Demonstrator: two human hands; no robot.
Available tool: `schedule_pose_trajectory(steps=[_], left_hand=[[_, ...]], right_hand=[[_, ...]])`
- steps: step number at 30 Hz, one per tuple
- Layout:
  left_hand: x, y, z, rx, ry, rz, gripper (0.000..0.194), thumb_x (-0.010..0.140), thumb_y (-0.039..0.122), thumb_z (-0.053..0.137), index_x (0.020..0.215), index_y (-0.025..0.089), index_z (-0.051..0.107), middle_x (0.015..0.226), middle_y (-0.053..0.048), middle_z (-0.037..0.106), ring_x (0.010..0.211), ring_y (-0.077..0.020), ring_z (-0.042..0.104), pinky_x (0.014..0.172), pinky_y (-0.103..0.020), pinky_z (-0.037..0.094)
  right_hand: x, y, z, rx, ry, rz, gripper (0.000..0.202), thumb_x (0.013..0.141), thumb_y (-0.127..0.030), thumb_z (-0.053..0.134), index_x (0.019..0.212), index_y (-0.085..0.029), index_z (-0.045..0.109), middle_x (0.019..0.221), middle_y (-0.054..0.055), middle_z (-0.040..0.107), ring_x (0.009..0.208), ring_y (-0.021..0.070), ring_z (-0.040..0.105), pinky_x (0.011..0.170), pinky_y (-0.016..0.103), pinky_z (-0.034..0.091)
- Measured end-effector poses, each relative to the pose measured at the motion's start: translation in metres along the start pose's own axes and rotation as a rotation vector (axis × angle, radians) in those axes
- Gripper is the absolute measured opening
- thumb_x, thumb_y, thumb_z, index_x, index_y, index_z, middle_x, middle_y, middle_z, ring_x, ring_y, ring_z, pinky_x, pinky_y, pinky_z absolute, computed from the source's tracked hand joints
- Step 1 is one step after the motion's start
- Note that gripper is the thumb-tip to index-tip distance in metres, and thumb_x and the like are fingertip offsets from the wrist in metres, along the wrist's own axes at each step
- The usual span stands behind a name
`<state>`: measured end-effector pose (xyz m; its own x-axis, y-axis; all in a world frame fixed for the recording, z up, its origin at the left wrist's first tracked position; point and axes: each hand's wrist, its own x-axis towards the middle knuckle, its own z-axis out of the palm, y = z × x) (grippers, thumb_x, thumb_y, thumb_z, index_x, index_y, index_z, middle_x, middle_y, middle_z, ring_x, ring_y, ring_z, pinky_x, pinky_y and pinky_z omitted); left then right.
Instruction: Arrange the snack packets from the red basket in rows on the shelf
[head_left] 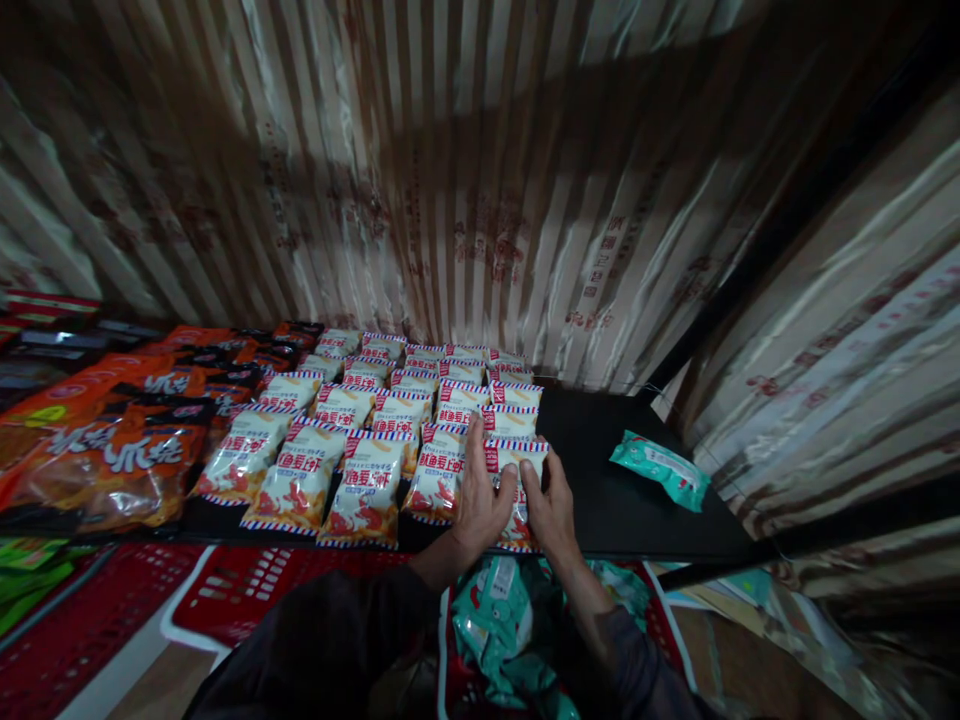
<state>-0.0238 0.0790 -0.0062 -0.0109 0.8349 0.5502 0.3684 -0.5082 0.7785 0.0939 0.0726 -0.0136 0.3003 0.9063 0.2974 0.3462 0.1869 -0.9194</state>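
Rows of white snack bags (365, 492) with red lettering and striped edges lie on a black shelf (592, 500). Both hands are at the front bag of the rightmost column (516, 512). My left hand (480, 500) lies along its left side, and my right hand (551, 505) along its right side, with the thumbs over its face. The bag is between the two hands, resting on the shelf. To the right, a single teal packet (660, 469) lies apart on the shelf.
Orange and black bags (127, 450) fill the shelf's left part. Below its front edge stand red baskets (247, 590); one holds teal packets (499, 625). Behind hangs a pleated, printed curtain (465, 200). A dark post (720, 300) rises at the right.
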Motion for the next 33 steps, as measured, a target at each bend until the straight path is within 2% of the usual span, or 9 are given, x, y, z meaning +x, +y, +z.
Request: schedule_pose_trajectory(steps=[3, 6, 11, 18, 22, 25, 28, 33], left_hand=[[-0.003, 0.001, -0.002, -0.039, -0.038, -0.006, 0.071, 0.095, 0.030, 0.042, 0.154, 0.017, 0.005, 0.161, -0.017, 0.014, 0.149, -0.0267, 0.013, 0.121, -0.049, 0.022], [-0.007, 0.006, -0.002, -0.047, -0.070, -0.024, 0.072, 0.094, 0.029, 0.043, 0.154, 0.016, 0.004, 0.161, -0.017, 0.015, 0.149, -0.0270, 0.016, 0.120, -0.048, 0.024], [-0.011, 0.011, -0.001, 0.034, -0.045, -0.046, 0.068, 0.096, 0.028, 0.041, 0.154, 0.018, 0.007, 0.160, -0.016, 0.020, 0.150, -0.0250, 0.011, 0.121, -0.048, 0.021], [-0.022, 0.000, 0.005, 0.120, -0.114, -0.028, 0.071, 0.095, 0.039, 0.044, 0.153, 0.019, 0.009, 0.161, -0.017, 0.016, 0.150, -0.0275, 0.010, 0.119, -0.052, 0.022], [-0.022, -0.003, 0.007, 0.118, -0.150, -0.047, 0.067, 0.096, 0.040, 0.041, 0.153, 0.018, 0.013, 0.159, -0.017, 0.020, 0.150, -0.0271, 0.011, 0.119, -0.052, 0.023], [-0.021, -0.004, 0.008, 0.134, -0.133, -0.042, 0.063, 0.097, 0.038, 0.039, 0.152, 0.018, 0.015, 0.159, -0.017, 0.021, 0.149, -0.0271, 0.013, 0.119, -0.052, 0.023], [-0.021, -0.004, 0.009, 0.152, -0.099, -0.021, 0.066, 0.097, 0.038, 0.041, 0.153, 0.018, 0.012, 0.160, -0.017, 0.016, 0.150, -0.0270, 0.011, 0.119, -0.051, 0.023], [-0.019, -0.004, 0.011, 0.181, -0.058, -0.005, 0.074, 0.094, 0.039, 0.047, 0.153, 0.017, 0.007, 0.161, -0.019, 0.012, 0.150, -0.0288, 0.008, 0.119, -0.052, 0.022]], right_hand=[[0.001, -0.003, -0.001, 0.036, 0.067, -0.002, 0.059, 0.086, -0.052, 0.056, 0.134, -0.018, 0.049, 0.128, 0.014, 0.062, 0.117, 0.0268, 0.059, 0.100, 0.044, 0.046], [0.003, -0.008, -0.001, 0.076, 0.080, -0.002, 0.056, 0.088, -0.052, 0.053, 0.133, -0.018, 0.050, 0.127, 0.014, 0.064, 0.111, 0.0253, 0.063, 0.093, 0.042, 0.051], [0.011, -0.012, -0.002, 0.091, 0.037, -0.012, 0.055, 0.088, -0.051, 0.053, 0.133, -0.019, 0.049, 0.125, 0.012, 0.065, 0.109, 0.0239, 0.064, 0.091, 0.038, 0.052], [0.014, -0.004, -0.001, 0.096, -0.007, 0.015, 0.051, 0.088, -0.053, 0.053, 0.127, -0.020, 0.052, 0.117, 0.009, 0.068, 0.101, 0.0237, 0.066, 0.086, 0.036, 0.052], [0.013, -0.002, -0.002, 0.092, -0.066, 0.023, 0.044, 0.090, -0.053, 0.049, 0.117, -0.021, 0.056, 0.109, 0.008, 0.070, 0.091, 0.0221, 0.067, 0.080, 0.034, 0.053], [0.016, 0.004, -0.004, 0.097, -0.043, -0.005, 0.051, 0.092, -0.056, 0.041, 0.125, -0.020, 0.054, 0.127, 0.010, 0.063, 0.110, 0.0232, 0.062, 0.095, 0.038, 0.048], [0.026, 0.013, -0.006, 0.111, 0.039, 0.004, 0.061, 0.094, -0.060, 0.031, 0.133, -0.017, 0.051, 0.141, 0.013, 0.053, 0.132, 0.0233, 0.048, 0.111, 0.042, 0.035], [0.051, 0.031, -0.001, 0.069, 0.078, 0.048, 0.075, 0.091, -0.069, 0.025, 0.137, -0.015, 0.049, 0.149, 0.014, 0.045, 0.141, 0.0230, 0.036, 0.117, 0.043, 0.024]])
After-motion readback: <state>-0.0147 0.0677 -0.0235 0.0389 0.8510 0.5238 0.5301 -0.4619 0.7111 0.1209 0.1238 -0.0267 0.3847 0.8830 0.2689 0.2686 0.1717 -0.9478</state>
